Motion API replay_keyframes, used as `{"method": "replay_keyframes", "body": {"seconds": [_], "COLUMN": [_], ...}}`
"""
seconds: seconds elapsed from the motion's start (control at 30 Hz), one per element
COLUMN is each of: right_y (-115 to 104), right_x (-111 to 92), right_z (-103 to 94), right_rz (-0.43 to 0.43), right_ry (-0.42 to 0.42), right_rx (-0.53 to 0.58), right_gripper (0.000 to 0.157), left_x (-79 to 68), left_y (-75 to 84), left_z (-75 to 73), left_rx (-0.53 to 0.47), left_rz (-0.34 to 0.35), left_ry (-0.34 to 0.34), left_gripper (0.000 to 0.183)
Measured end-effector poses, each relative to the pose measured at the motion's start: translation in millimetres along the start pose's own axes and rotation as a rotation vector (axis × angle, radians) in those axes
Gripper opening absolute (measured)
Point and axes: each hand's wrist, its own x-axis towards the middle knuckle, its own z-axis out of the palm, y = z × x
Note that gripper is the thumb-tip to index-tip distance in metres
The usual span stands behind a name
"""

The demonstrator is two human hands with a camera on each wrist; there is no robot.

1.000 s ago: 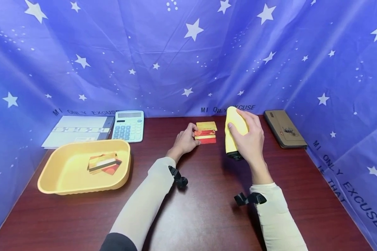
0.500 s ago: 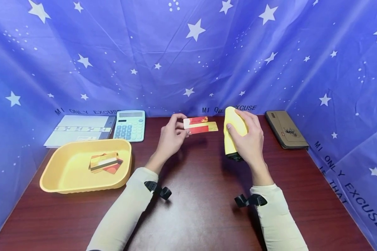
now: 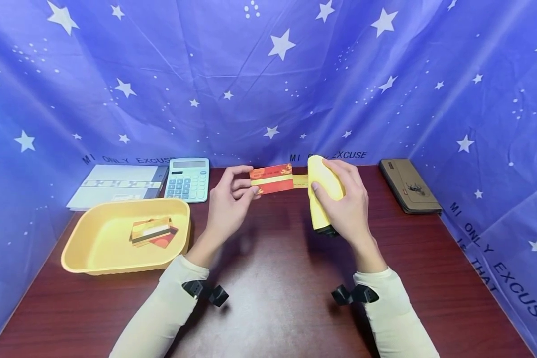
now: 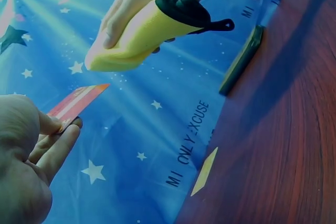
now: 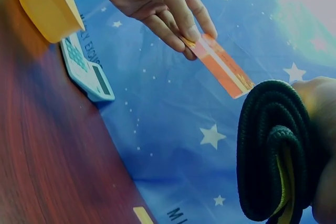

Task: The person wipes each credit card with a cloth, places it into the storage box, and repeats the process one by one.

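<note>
A red bank card (image 3: 272, 179) with a gold stripe is pinched at its left end between the thumb and fingers of my left hand (image 3: 227, 206); it is raised off the table. My right hand (image 3: 351, 206) grips a folded yellow cloth (image 3: 322, 189) with a black edge, held upright just right of the card. In the left wrist view the cloth (image 4: 131, 43) shows a small black hanging loop, and a gap separates it from the card (image 4: 79, 102). A yellow card (image 3: 301, 181) lies on the table behind, partly hidden by the red card and cloth.
At the left stands a yellow basin (image 3: 99, 241) with several cards (image 3: 151, 231) inside. Behind it lie a white notebook (image 3: 116, 185) and a light blue calculator (image 3: 188, 180). A brown wallet (image 3: 409, 186) lies at the back right, before the starry curtain (image 3: 250, 114).
My left hand has picked the red card up off the table and drawn it left, away from the yellow card. My right hand has shifted slightly left with the cloth.
</note>
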Motion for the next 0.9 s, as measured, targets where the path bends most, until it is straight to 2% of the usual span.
{"method": "replay_keyframes", "body": {"seconds": [0.5, 0.73, 0.9], "right_y": [-8, -10, -8], "right_x": [-10, -14, -16], "right_z": [18.5, 22.8, 25.8], "right_rz": [-0.118, -0.125, -0.141], "right_ry": [-0.073, -0.076, -0.078], "right_rx": [-0.024, -0.044, -0.069], "right_gripper": [0.052, 0.053, 0.053], "left_x": [-0.1, -2.1, -3.9], "left_y": [2.3, 0.5, 0.0], "left_z": [-11.6, -8.3, -5.2], "left_rx": [-0.050, -0.039, -0.069], "left_rz": [-0.048, -0.059, -0.083], "left_ry": [0.010, -0.018, -0.030], "left_gripper": [0.040, 0.040, 0.038]}}
